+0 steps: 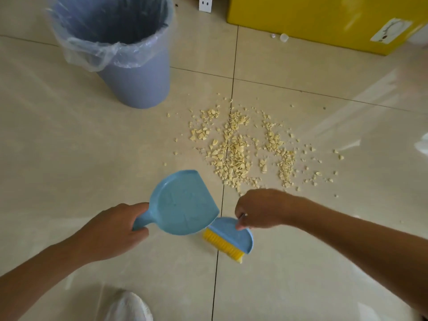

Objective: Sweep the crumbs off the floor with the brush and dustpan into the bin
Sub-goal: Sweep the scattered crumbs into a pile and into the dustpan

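Pale yellow crumbs point(240, 149) lie scattered over the beige tiled floor, right of a grey-blue bin point(139, 84) lined with a clear plastic bag. My left hand point(113, 230) grips the handle of a light blue dustpan point(183, 202), whose pan is lifted and tilted, with no crumbs in it. My right hand point(261, 209) pinches the top of a small blue brush with yellow bristles point(229, 239), just right of the dustpan and below the crumbs. The brush's near end lies under the pan's edge.
A yellow box point(324, 17) stands at the back right, with a small clear cap point(284, 37) on the floor before it. A white socket point(205, 3) sits on the wall. A white shoe point(129, 306) shows at the bottom.
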A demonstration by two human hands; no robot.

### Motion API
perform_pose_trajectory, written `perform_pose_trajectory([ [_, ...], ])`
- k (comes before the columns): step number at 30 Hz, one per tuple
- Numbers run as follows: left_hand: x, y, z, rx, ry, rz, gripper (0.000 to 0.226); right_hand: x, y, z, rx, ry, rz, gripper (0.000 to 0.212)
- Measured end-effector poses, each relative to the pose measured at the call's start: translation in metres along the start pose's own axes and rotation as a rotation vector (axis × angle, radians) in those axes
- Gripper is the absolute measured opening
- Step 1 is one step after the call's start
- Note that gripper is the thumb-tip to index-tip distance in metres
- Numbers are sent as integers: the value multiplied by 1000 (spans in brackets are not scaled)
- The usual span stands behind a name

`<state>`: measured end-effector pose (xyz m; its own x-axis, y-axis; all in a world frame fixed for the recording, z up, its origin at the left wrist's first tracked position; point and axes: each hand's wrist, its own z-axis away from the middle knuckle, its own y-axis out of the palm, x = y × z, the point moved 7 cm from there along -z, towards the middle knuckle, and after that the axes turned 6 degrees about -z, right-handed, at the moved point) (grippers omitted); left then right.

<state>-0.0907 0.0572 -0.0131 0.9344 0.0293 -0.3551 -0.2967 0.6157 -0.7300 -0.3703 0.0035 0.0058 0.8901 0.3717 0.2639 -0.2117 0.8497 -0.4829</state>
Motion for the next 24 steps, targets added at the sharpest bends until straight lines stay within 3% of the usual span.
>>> perform_pose_trajectory([
  [5, 0, 2, -3, 25, 11, -217, 14, -14, -13, -37, -153, 57, 46, 35],
  [10, -8, 8, -7, 4, 9, -210, 19, -52, -85, -38, -426, 176, 72, 36],
  [14, -11, 6, -13, -28, 6, -186, 12, -62, -103, -23, -468, 157, 56, 31],
  [18, -5, 2, -9, -62, 59, -152, 9, -40, -72, 12, -319, 30, 150, 28],
  [21, 7, 5, -3, -49, 63, -131, 11, -18, -7, 33, -134, -117, 242, 34],
  [24, 17, 10, 0, -16, 26, -55, 15, -10, 50, 36, 26, -139, 259, 31],
])
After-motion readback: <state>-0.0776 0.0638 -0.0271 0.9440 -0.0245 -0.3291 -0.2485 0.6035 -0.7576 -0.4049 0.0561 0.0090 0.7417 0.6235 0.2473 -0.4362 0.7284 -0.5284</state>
